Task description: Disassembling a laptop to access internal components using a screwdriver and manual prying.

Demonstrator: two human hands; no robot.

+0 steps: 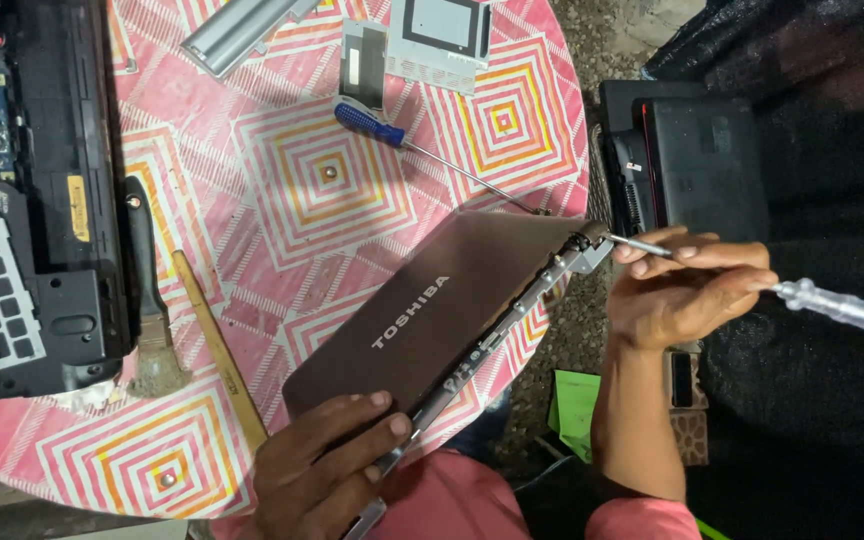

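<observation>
A brown laptop lid (432, 310) lies tilted across the near edge of a round table, its metal hinge strip (512, 320) facing right. My left hand (322, 470) presses down on the lid's near corner. My right hand (687, 285) grips a screwdriver with a clear handle (847, 310); its metal tip touches the hinge bracket (592, 250) at the lid's far right corner.
The table wears a pink patterned cloth (322, 180). On it lie a blue-handled screwdriver (392, 130), a paintbrush (152, 300), a wooden stick (217, 345), a grey bar (237, 30), metal plates (432, 35) and an opened laptop base (32, 200). Black laptops (692, 160) are stacked on the right.
</observation>
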